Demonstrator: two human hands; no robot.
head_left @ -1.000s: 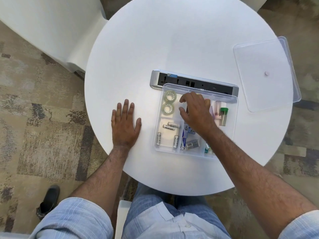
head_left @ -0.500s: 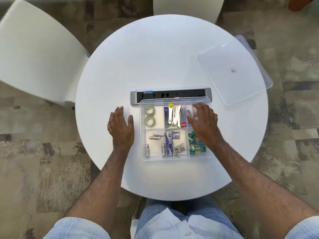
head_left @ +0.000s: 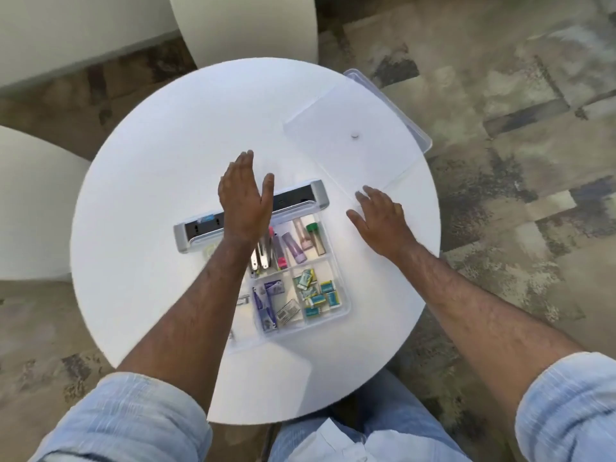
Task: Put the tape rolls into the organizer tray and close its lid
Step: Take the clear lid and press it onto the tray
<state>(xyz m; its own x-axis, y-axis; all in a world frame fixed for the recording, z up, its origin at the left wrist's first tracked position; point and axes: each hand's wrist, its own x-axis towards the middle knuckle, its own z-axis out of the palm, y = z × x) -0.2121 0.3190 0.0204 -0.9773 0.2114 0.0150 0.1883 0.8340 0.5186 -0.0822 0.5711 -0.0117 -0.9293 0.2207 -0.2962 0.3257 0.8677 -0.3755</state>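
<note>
So, one round white table fills mid frame, with one clear plastic divided organizer tray at centre, uncovered. One clear flat plastic lid with a small centre knob lies upper right, overhanging the table edge, well apart from the tray. One grey power strip touches the tray's far edge. Left hand hovers over the strip and the tray's far left part, fingers straight and together, holding nothing. Right hand is just right of the tray, fingers spread, fingertips at the lid's near corner; contact unclear. Tape rolls hidden under the left forearm, count unknown. Right-hand compartments hold small teal packets, too blurred to count. Two white chairs upper left.
</note>
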